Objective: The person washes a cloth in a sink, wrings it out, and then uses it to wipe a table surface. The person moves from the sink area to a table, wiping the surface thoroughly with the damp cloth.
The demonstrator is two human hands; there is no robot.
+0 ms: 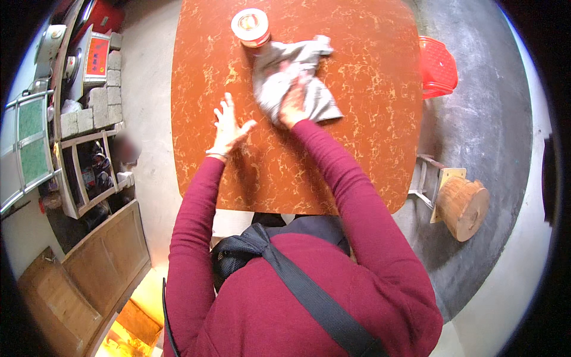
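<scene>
A crumpled grey-white cloth (324,102) with reddish patches lies on the brown marbled table (372,131). My right hand (293,106) presses onto its near part, with the fingers partly lost in the folds and blurred. To the left, my left hand (228,126) hovers over or rests on the tabletop, fingers spread and holding nothing. I cannot tell whether it touches the surface. Just beyond the cloth stands a round tub (250,27) with a white and red lid, close to the cloth's far left corner.
A red plastic stool (438,67) stands by the table's right edge. Nearer on that side are a round wooden block (467,209) and a pale-legged stool frame. Along the left are grey bricks (100,108), a wooden frame shelf (89,172) and a wooden panel (110,256).
</scene>
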